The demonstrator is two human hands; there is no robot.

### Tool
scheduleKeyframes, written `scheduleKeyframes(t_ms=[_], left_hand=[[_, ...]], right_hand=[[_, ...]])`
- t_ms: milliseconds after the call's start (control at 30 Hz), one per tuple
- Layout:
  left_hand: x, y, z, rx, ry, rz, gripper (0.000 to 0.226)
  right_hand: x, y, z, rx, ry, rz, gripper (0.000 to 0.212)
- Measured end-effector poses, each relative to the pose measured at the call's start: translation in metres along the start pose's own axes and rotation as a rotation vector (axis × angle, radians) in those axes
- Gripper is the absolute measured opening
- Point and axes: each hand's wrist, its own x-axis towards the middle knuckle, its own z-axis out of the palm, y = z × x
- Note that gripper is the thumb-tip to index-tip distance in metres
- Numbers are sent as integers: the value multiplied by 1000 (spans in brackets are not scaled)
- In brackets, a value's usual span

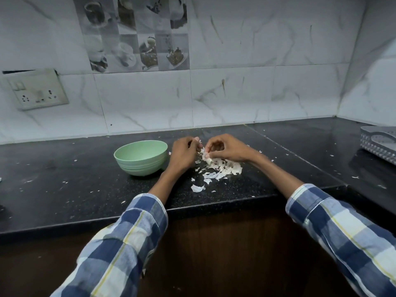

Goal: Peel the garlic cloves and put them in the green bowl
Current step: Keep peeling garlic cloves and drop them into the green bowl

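My left hand point(184, 152) and right hand point(225, 148) pinch a papery garlic clove point(206, 154) over the peels point(220, 170), beside the green bowl point(140, 157).

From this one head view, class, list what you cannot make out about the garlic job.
- Inside of the green bowl: its near wall hides any cloves.
- The clove: curled fingers of the left hand and right hand cover it.
- Grey tray: cut off by the right edge.
- Peel pile: unpeeled cloves, if any, too small to tell.
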Motion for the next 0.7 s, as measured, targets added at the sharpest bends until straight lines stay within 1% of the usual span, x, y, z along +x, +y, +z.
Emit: scheduleKeyframes(t_ms=[67,133,200,333,400,500,567,700], left_hand=[[1,-4,1,15,-36,0,33],[0,-7,3,68,-103,33,26],[-3,-11,4,133,-137,61,22],[-7,-11,4,222,-130,84,30],[-8,-11,3,244,-127,97,32],[-13,-9,5,281,-140,127,32],[-15,-7,6,305,-140,147,30],[-20,-3,6,340,-159,192,25]], right_hand=[[-5,6,-6,46,57,17,14],[-8,9,-10,63,52,21,16],[-9,9,-14,50,21,3,19],[-13,6,-21,-67,-36,-24,22],[-16,6,-25,-105,-50,2,23],[-22,4,-29,-185,-139,59,26],[-24,3,-28,-244,-186,71,23],[-26,3,-21,-324,-164,75,22]])
